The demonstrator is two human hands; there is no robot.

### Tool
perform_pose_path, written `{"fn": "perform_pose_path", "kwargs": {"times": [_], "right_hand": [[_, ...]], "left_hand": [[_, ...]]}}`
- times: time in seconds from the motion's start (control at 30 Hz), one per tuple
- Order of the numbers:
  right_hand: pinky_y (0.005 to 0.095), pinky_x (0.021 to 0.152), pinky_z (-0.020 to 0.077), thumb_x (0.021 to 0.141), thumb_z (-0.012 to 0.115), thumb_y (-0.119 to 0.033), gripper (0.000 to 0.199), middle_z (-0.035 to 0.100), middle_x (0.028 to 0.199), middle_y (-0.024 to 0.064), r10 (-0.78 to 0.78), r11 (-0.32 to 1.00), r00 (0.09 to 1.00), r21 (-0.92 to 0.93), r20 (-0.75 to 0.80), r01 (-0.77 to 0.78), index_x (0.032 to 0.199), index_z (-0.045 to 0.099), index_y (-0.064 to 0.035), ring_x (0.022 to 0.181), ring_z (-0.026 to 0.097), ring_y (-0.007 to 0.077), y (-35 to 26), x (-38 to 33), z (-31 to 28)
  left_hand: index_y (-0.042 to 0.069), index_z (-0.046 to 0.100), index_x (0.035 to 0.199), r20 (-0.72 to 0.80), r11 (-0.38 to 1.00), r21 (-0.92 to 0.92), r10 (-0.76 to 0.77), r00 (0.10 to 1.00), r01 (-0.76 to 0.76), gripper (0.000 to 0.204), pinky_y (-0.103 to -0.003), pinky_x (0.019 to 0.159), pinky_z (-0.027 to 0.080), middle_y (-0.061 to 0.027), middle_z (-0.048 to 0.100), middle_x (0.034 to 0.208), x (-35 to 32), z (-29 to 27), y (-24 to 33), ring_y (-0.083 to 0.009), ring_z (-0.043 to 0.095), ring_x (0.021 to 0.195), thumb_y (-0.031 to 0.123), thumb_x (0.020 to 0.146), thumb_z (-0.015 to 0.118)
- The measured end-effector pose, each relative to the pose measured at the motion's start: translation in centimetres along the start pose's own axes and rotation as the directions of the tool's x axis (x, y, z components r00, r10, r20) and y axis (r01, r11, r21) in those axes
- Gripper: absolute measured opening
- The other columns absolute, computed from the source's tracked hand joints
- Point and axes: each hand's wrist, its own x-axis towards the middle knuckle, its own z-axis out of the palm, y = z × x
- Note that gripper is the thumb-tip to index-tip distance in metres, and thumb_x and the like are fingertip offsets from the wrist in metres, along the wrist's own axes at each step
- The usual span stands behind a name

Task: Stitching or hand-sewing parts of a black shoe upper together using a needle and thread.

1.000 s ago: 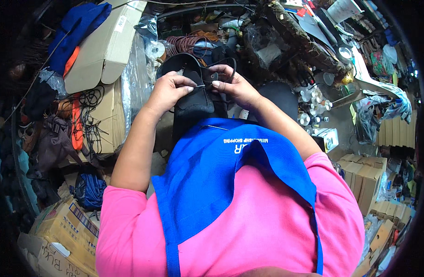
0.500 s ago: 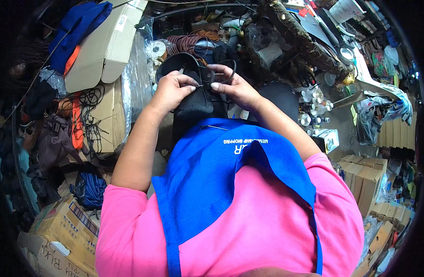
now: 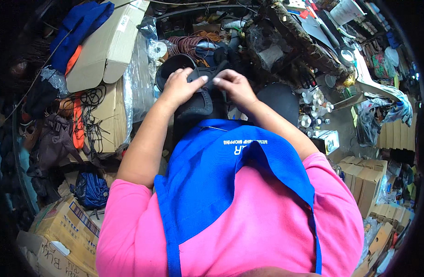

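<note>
both hands have drawn closer over the black shoe (image 3: 198,104), the left hand (image 3: 180,87) and right hand (image 3: 235,85) now pinching its upper edge with fingertips together, so the fine work on it goes on.

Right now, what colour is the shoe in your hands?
Black. The shoe shows best in the head view, held between the left hand and right hand.

Both arms are stretched forward; the left hand (image 3: 178,87) and right hand (image 3: 234,86) are curled, fingertips nearly touching.
</note>
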Motion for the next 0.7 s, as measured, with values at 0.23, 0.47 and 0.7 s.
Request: {"fn": "perform_pose_path", "kwargs": {"times": [0.23, 0.47, 0.7], "right_hand": [[0.0281, 0.068, 0.0455, 0.087, 0.06, -0.022, 0.021, 0.06, 0.086, 0.003, 0.174, 0.958, 0.838, 0.285, -0.517, -0.023, 0.1, 0.06, -0.0052, 0.077, 0.057, 0.0128, 0.6, 0.8, -7.8], [0.0238, 0.077, 0.0468, 0.082, 0.069, -0.011, 0.031, 0.064, 0.099, 0.0044, 0.11, 0.987, 0.98, -0.131, 0.164, -0.089, 0.111, 0.063, -0.0012, 0.086, 0.058, 0.0091, -0.7, -1.4, -0.1], [0.0245, 0.069, 0.0455, 0.08, 0.072, -0.018, 0.024, 0.062, 0.084, 0.0042, -0.065, 0.983, 0.991, -0.165, 0.121, 0.084, 0.096, 0.069, -0.001, 0.076, 0.055, 0.0094, -0.5, -0.4, 1.6]], "left_hand": [[0.002, 0.067, 0.099, 0.183, 0.963, -0.264, 0.005, 0.983, 0.044, 0.049, -0.038, 0.095, 0.039, -0.0252, 0.059, 0.111, 0.6, 0.3, -3.8, -0.0361, 0.052, 0.113, 0.046, 0.082, 0.057], [0.002, 0.058, 0.108, 0.256, 0.808, -0.551, -0.072, 0.964, 0.207, 0.034, -0.023, 0.087, 0.038, -0.0027, 0.06, 0.101, 0.0, -0.7, -1.7, -0.0098, 0.052, 0.096, 0.031, 0.091, 0.052], [0.002, 0.057, 0.113, 0.331, 0.795, -0.584, 0.048, 0.942, 0.165, 0.037, -0.023, 0.088, 0.04, -0.0036, 0.06, 0.106, 0.9, 0.5, -4.0, -0.0098, 0.054, 0.097, 0.031, 0.092, 0.051]]}}
